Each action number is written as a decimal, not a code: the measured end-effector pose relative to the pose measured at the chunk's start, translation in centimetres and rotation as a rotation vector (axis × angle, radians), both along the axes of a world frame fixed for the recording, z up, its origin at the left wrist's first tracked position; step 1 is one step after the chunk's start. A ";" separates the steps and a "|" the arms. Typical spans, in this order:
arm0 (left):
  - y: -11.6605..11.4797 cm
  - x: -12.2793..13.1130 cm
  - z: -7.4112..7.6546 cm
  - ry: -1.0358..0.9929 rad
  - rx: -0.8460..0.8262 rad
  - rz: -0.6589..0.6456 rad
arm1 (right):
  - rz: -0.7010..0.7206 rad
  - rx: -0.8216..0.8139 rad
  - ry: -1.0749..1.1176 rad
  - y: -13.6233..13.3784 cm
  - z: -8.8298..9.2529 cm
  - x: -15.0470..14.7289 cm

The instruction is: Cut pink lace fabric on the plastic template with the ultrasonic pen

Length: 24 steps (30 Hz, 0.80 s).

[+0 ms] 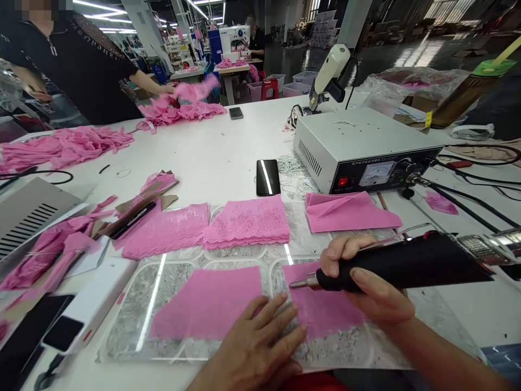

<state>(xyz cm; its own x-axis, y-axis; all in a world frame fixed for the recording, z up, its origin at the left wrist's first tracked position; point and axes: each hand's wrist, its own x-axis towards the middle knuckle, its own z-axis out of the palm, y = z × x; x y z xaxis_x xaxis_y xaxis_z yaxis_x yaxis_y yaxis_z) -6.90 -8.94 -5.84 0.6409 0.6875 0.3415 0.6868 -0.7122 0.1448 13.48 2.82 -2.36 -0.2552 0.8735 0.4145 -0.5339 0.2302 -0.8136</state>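
Observation:
My right hand (372, 282) is wrapped round a black handheld ultrasonic welder (391, 266) with a cable behind it. Its pointed metal tip is at the upper left of a pink fabric piece (329, 317); whether it touches the cloth I cannot tell. Flat and with fingers apart, my left hand (264, 339) lies across the gap between that piece and a second pink fabric piece (211, 304) on its left. Both pieces rest on a clear patterned mat (130, 326). Behind them lie stacked pink lace panels (248, 222) and folded pink cloth (350, 212).
A grey control box (366, 146) with a dial stands at the back right, cables trailing from it. A phone (267, 177) lies beside tangled white thread. Pink garments (61, 146) are heaped at the far left, where another person (73, 65) handles pink cloth. A white box (97, 293) sits left.

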 end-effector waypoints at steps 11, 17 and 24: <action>0.0 0.0 0.2 -0.037 0.049 -0.076 | 0.167 -0.112 -0.035 -1.1 0.7 1.4; 0.1 0.2 0.5 -0.031 0.037 -0.080 | 0.179 -0.094 -0.066 -1.2 0.6 1.3; 0.3 0.2 0.8 -0.046 0.102 -0.064 | 0.151 -0.076 -0.030 -0.8 0.8 1.4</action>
